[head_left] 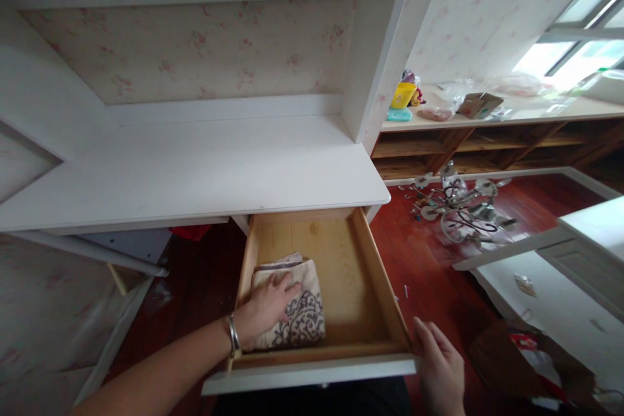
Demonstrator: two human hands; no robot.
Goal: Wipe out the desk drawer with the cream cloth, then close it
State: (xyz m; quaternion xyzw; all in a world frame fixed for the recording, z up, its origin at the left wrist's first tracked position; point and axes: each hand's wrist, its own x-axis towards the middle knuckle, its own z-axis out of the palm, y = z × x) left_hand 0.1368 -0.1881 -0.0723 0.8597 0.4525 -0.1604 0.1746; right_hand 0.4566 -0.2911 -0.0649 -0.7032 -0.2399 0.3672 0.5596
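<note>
And the cloth [308,315] sits folded inside, the drawer [344,273] not yet shut, left hand [269,305] spread loosely on top, right hand [439,364] curled at the drawer's corner, its grip unclear.

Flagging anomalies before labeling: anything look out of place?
Yes: a chandelier rests on the reddish floor, right of the open drawer; such fixtures normally hang. The folded, patterned cloth under the left hand looks fine.

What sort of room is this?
Probably a room in a home, perhaps being set up: a white desk with an open drawer, floral wallpaper, and a chandelier on the red floor.
</note>
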